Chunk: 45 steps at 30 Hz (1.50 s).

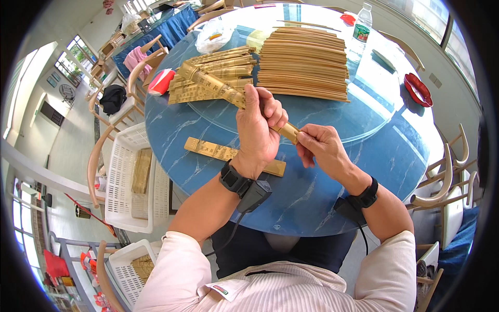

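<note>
My left hand point(258, 126) is wrapped around a long, narrow gold sleeve point(214, 87) with dark printing, held slantwise above the table. At its lower right end, my right hand point(323, 148) pinches the tip between thumb and fingers. Below my left hand a similar flat gold sleeve point(209, 149) lies on the blue table, its middle partly covered by my wrist. Beyond my hands sits a fanned pile of printed gold sleeves point(234, 61). To its right is a large stack of long, thin brown strips point(303, 65).
The round blue marbled table point(312, 210) carries a glass turntable point(364, 122). Around its far side are a water bottle point(362, 26), a red dish point(417, 90), a plastic bag point(214, 37) and a red-and-white packet point(161, 82). White baskets point(127, 208) with gold pieces stand at left.
</note>
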Tool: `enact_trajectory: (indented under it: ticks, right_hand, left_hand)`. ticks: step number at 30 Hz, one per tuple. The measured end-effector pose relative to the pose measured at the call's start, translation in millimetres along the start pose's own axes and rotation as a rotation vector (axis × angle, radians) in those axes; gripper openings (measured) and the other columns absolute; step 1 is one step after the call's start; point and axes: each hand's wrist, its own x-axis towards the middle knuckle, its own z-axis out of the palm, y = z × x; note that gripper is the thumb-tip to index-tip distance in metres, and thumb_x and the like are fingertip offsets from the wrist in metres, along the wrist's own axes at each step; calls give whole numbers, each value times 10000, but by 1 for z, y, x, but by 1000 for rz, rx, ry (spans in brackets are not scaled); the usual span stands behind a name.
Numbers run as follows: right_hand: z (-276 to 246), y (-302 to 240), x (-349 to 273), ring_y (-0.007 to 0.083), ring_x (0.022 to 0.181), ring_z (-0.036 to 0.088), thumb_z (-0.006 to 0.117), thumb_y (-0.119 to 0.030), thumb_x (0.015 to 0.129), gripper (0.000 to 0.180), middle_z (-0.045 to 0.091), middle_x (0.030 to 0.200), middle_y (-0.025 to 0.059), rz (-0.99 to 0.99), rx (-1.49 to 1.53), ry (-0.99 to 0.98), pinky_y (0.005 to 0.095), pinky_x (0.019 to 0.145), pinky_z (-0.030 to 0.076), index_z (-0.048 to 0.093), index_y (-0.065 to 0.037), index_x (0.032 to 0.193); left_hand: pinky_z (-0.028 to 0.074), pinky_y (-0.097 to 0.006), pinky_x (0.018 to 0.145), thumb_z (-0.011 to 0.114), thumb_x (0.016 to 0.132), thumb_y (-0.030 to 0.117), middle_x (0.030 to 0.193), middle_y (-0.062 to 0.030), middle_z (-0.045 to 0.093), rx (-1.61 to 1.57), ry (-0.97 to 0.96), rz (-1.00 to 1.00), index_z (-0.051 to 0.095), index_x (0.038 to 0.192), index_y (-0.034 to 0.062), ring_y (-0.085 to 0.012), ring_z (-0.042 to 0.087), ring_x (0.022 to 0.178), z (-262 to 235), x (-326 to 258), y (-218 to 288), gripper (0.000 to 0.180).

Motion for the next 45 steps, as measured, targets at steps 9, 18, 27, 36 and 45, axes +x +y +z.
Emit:
enact_trajectory:
  ticks: [9, 18, 27, 36, 45]
  right_hand:
    - [-10, 6, 8, 138, 557, 607, 689, -212, 1047, 264, 655, 755, 64, -26, 211, 43, 270, 479, 449, 679, 32, 948]
    - [-37, -7, 10, 108, 531, 582, 665, -152, 1003, 187, 634, 699, 26, -47, -150, 228, 275, 487, 435, 702, 14, 925]
    - [-39, -8, 10, 144, 511, 593, 649, -144, 1007, 223, 630, 679, 71, -146, -266, 250, 310, 504, 472, 676, 50, 902]
    - [-24, -13, 2, 146, 538, 611, 647, -218, 1050, 286, 650, 712, 65, -234, -180, 137, 310, 518, 482, 685, 39, 931]
    - [-34, -11, 6, 152, 569, 634, 630, -257, 1082, 318, 695, 804, 82, -249, -292, 184, 312, 548, 513, 701, 44, 1004]
  left_hand:
    - [537, -342, 837, 497, 1150, 400, 964, -73, 679, 179, -53, 182, 629, 1195, 46, -187, 653, 907, 4, -7, -1, 380]
    - [569, -291, 636, 659, 1086, 272, 927, -22, 704, 308, 323, 339, 690, 1051, 65, -122, 663, 753, -62, 50, 47, 212]
    - [624, -308, 666, 700, 1057, 260, 899, -28, 716, 288, 376, 206, 694, 1088, 70, -154, 691, 750, -78, 37, 36, 193]
    - [616, -335, 683, 701, 1058, 244, 918, -108, 741, 559, 121, 10, 690, 1048, 11, -209, 742, 795, -28, -16, 20, 233]
    - [641, -321, 708, 724, 1041, 284, 944, -82, 723, 556, 224, -32, 677, 1057, 30, -185, 741, 845, -42, 126, 146, 259]
